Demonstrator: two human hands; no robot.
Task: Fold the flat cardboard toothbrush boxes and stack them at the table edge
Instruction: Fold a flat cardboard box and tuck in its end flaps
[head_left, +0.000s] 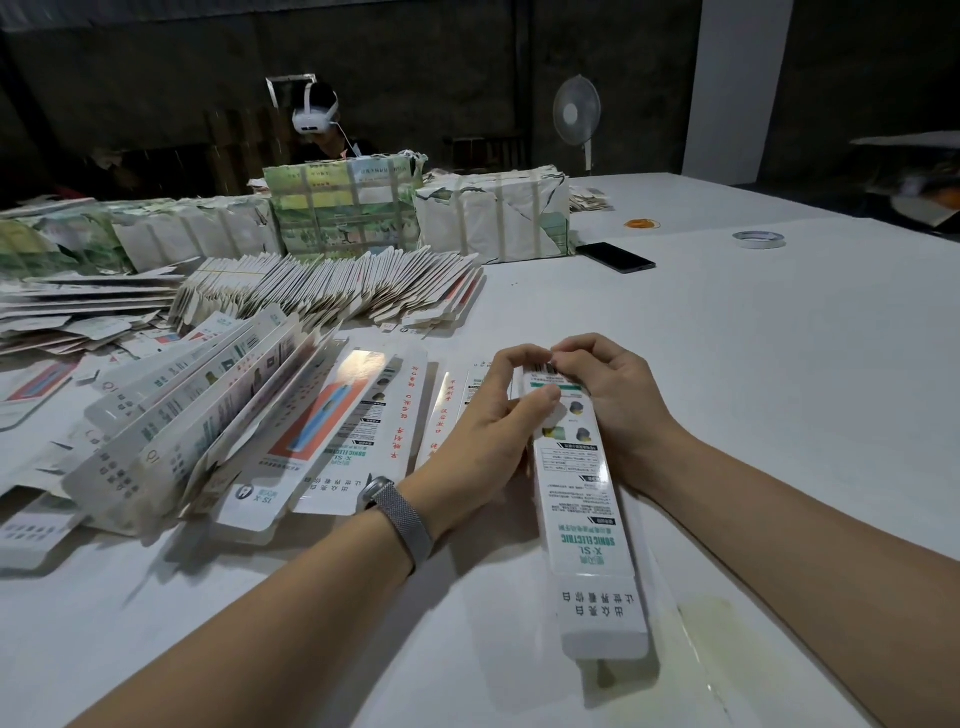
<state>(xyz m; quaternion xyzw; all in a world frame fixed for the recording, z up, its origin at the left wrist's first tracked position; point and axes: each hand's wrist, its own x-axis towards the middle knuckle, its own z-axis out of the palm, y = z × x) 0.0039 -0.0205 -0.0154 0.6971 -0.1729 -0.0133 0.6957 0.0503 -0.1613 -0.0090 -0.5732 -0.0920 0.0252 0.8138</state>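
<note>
Under both hands (550, 400), the toothbrush box (587, 519) hides its far end.

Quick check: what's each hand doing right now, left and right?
Left hand: closed on the far end of the toothbrush box, thumb on its face.
Right hand: fingers curled over the same end, pinching it.

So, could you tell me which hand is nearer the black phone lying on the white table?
Right. The right hand grips the box's far end, below the black phone; the left hand sits farther left.
</note>
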